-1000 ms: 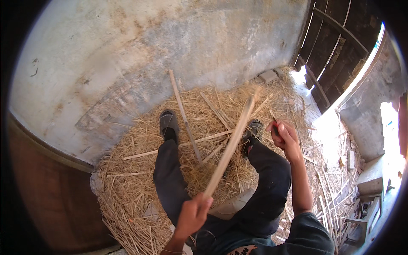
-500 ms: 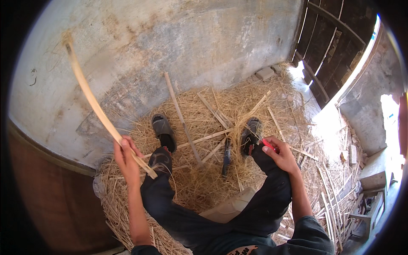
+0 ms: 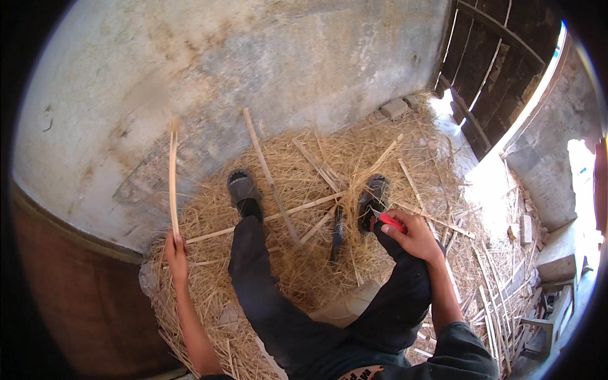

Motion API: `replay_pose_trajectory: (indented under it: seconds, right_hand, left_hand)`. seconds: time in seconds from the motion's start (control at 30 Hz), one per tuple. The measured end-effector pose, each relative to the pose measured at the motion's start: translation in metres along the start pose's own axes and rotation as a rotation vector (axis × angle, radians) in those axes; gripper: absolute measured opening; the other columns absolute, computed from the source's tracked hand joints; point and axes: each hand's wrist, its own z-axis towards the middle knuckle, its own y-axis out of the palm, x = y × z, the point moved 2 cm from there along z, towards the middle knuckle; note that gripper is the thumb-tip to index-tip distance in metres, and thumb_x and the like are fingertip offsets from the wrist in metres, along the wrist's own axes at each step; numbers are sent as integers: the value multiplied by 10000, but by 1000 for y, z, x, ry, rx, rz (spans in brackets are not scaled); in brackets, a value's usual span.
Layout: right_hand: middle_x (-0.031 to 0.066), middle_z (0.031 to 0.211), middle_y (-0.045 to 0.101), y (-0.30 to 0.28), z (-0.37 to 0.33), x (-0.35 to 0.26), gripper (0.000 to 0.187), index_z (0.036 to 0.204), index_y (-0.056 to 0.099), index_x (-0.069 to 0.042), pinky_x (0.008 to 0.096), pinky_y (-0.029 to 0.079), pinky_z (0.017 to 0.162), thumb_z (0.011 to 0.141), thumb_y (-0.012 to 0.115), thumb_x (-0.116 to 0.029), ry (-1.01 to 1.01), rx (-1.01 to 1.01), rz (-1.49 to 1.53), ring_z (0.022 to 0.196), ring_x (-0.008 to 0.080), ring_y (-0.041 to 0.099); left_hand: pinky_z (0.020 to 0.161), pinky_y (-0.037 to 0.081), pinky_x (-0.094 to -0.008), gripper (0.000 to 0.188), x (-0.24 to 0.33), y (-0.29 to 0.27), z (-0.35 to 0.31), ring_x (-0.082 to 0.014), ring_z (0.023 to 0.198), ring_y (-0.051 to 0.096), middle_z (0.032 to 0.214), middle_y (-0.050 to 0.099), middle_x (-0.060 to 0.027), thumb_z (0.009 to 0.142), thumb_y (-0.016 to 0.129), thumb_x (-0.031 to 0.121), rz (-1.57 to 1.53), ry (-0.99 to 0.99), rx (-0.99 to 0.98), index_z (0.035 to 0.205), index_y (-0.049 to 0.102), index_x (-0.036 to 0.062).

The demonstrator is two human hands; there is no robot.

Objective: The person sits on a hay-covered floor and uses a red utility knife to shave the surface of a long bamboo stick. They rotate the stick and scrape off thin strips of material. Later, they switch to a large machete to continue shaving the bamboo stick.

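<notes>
My left hand (image 3: 177,256) is closed round the lower end of a long, pale bamboo strip (image 3: 173,183), off to the left of my left leg. The strip stands nearly upright in the view, its frayed far tip against the wall. In my right hand (image 3: 416,239) is a red-handled knife (image 3: 391,221), held above my right knee. Its short blade points left and away from me, close to my right shoe (image 3: 373,196). The strip and the knife are well apart.
Shavings and loose strips (image 3: 304,206) cover the floor between my feet. Among them lies a dark, narrow tool (image 3: 337,234). A stained wall (image 3: 253,69) rises ahead, a brown panel (image 3: 76,278) stands at left, and bricks (image 3: 525,229) lie at right.
My left hand has moved left and toward me; the strip has swung from a leftward slant to nearly upright. The knife has shifted slightly left, showing its blade. My left leg has moved right.
</notes>
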Motion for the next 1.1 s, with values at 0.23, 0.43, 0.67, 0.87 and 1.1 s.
replay_pose_trajectory:
  seconds: [0.23, 0.43, 0.67, 0.87, 1.1]
  right_hand:
    - [205, 887, 709, -6, -6, 12, 383, 1197, 703, -65, 475, 533, 763, 964, 756, -365, 72, -98, -161, 844, 421, 693]
    - [186, 875, 731, 11, -22, 24, 311, 1174, 697, -84, 509, 545, 765, 954, 736, -300, 104, 10, -287, 866, 419, 709]
    - [191, 995, 775, 202, -2, 122, 346, 1097, 775, -139, 544, 569, 852, 982, 639, -436, 172, -438, -288, 947, 410, 743]
    - [154, 1035, 795, 349, 18, 238, 423, 1186, 807, -179, 521, 583, 866, 925, 717, -499, 182, -900, -326, 1021, 380, 749]
    - [250, 1155, 740, 345, 36, 229, 518, 1272, 681, -39, 518, 583, 906, 915, 766, -404, 661, 102, -47, 1090, 402, 730]
  left_hand:
    - [586, 313, -304, 338, -171, 13, -210, -82, 655, 312, 766, 354, 26, 1164, 464, 378, -73, -341, 16, 1039, 515, 68]
    - [508, 276, -287, 378, -181, 45, -347, -55, 549, 327, 656, 344, 59, 1155, 472, 393, -76, -520, 198, 956, 535, 78]
    - [526, 280, -281, 384, -69, 39, -255, -47, 582, 322, 682, 353, 66, 1153, 485, 388, -119, -323, 210, 937, 542, 75]
    - [551, 269, -279, 355, 19, 54, -148, -65, 601, 304, 704, 348, 44, 1160, 492, 353, -26, -161, 147, 950, 544, 71]
    - [568, 278, -286, 319, 99, 51, -99, -72, 617, 310, 731, 374, 35, 1164, 486, 355, -288, -29, 224, 998, 512, 83]
